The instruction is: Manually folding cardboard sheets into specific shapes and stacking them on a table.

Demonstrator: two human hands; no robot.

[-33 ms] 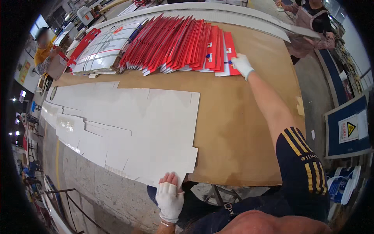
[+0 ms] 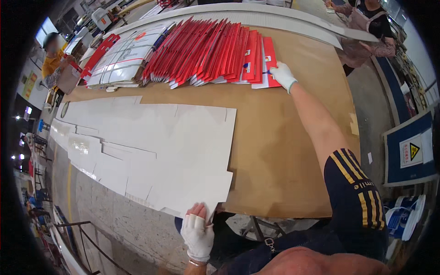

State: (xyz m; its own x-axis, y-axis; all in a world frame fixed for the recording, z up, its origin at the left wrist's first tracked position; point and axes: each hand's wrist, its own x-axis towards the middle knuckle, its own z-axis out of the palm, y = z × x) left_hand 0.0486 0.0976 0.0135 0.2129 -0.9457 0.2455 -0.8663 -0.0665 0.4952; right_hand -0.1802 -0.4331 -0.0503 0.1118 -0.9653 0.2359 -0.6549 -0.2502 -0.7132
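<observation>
A row of red and white flat cardboard pieces (image 2: 201,52) leans, overlapping, along the far side of the table. My right hand (image 2: 283,77), in a white glove, stretches out to the right end of that row. Its fingers close on the edge of the outermost red cardboard piece (image 2: 269,49); the fingertips are partly hidden. At the near edge, my left hand (image 2: 198,233), gloved with bare fingertips, lies flat on the corner of a large white cardboard sheet (image 2: 188,146). Its fingers are stretched out and grip nothing. More white sheets (image 2: 85,149) overlap to the left.
A strapped white bundle (image 2: 121,59) sits left of the red row on the brown tabletop (image 2: 284,169). A tape roll (image 2: 65,108) rests at the far left. Long white strips (image 2: 275,20) line the back. Other people stand at the far left and far right.
</observation>
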